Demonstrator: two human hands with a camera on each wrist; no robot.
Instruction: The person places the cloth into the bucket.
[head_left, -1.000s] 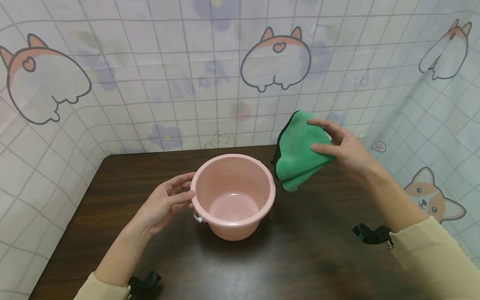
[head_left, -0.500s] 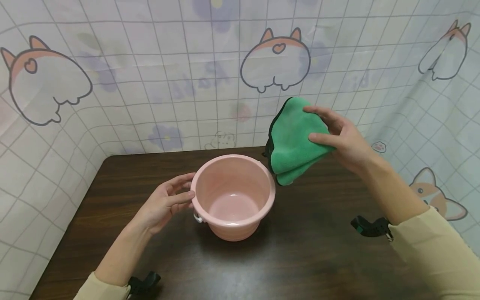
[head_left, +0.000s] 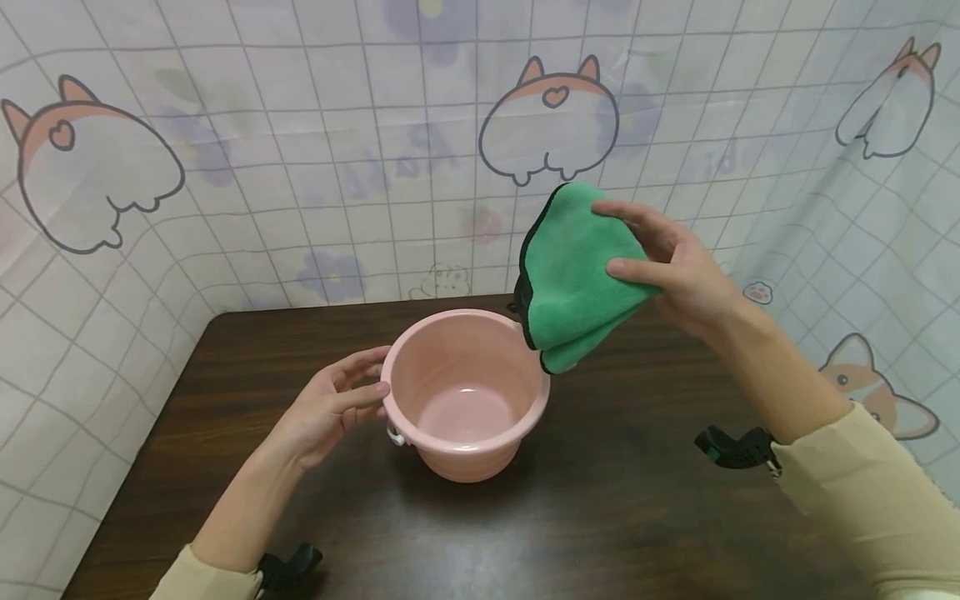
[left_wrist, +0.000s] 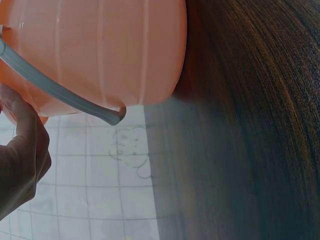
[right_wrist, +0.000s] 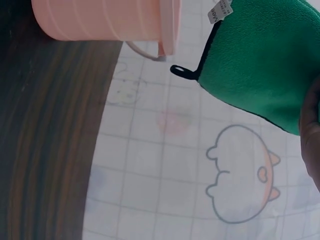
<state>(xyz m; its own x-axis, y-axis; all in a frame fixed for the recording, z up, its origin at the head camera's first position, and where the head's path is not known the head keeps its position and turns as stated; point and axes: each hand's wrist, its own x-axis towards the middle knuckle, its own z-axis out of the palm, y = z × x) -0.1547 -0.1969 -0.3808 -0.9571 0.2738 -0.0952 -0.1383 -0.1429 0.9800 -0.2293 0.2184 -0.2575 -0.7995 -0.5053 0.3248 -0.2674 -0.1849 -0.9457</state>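
A pink bucket (head_left: 468,417) stands upright on the dark wooden table, its inside bare. At its left side my left hand (head_left: 330,404) holds the rim between thumb and fingers. The grey handle (left_wrist: 60,92) hangs down along the bucket's outer wall in the left wrist view. My right hand (head_left: 675,271) pinches a folded green towel (head_left: 577,275) with black edging. The towel hangs in the air above the bucket's right rim and covers part of it. In the right wrist view, a black loop (right_wrist: 184,72) and a white tag (right_wrist: 220,11) show on the towel's edge.
The dark table (head_left: 600,517) ends at a white gridded curtain (head_left: 390,225) with cartoon animal prints, which hangs behind it and along both sides. Black wrist devices sit below the left (head_left: 288,571) and right cuffs (head_left: 825,467).
My right hand has moved up and to the left with the green towel, from beside the bucket to over its right rim. My left hand and the bucket have stayed in place.
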